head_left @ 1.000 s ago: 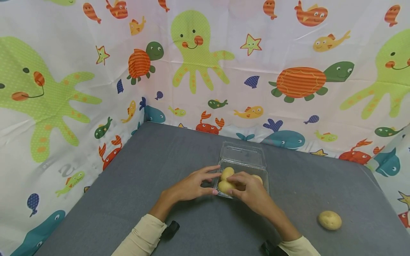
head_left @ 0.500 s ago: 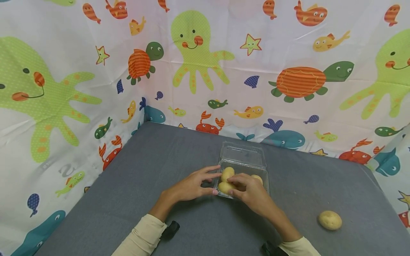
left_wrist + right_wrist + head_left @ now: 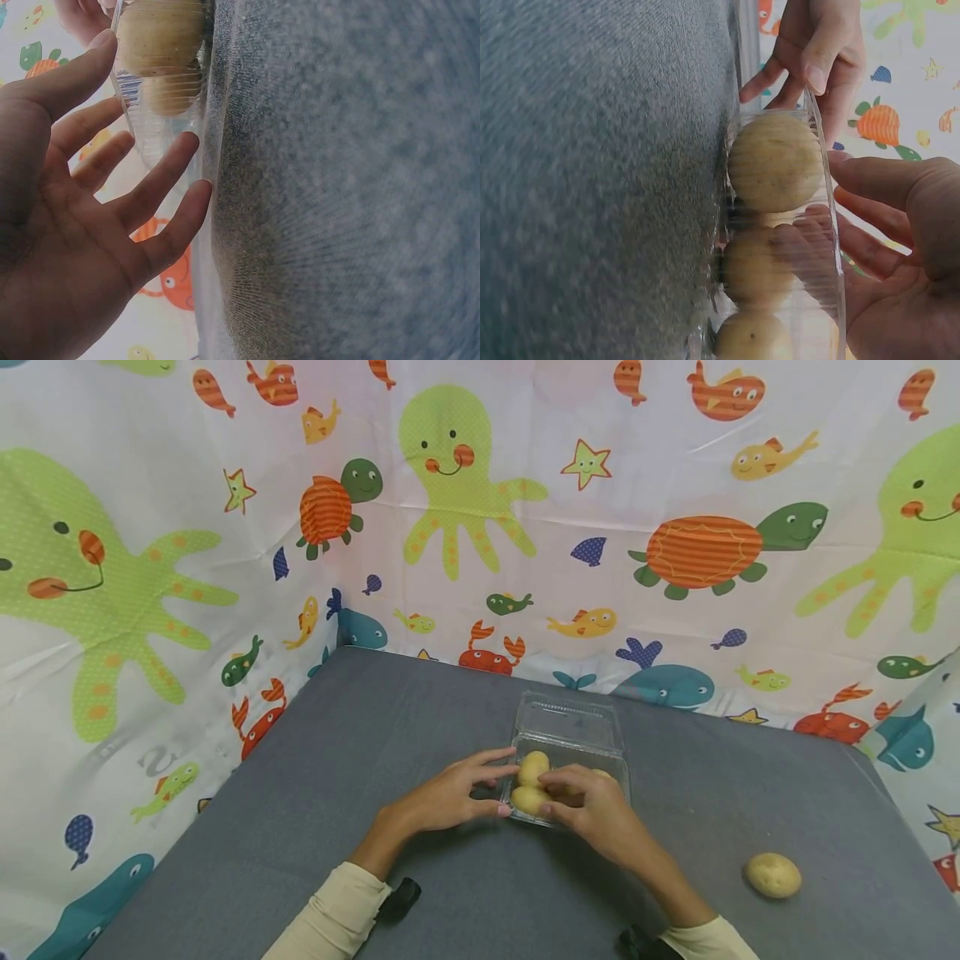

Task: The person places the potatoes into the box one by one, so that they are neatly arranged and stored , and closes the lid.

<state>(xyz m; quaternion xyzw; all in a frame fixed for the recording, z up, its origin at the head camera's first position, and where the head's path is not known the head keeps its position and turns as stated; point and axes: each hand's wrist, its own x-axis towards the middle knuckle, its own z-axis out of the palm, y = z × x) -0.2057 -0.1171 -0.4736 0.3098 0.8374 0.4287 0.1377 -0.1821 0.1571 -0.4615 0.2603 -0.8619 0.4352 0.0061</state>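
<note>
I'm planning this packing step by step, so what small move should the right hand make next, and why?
Probably lift the right hand off the container toward the lone potato, provided it grips nothing, which I can't tell. That potato lies apart on the table to the right, while other potatoes sit in the container, whose lid is open and whose floor shows bare space.
</note>
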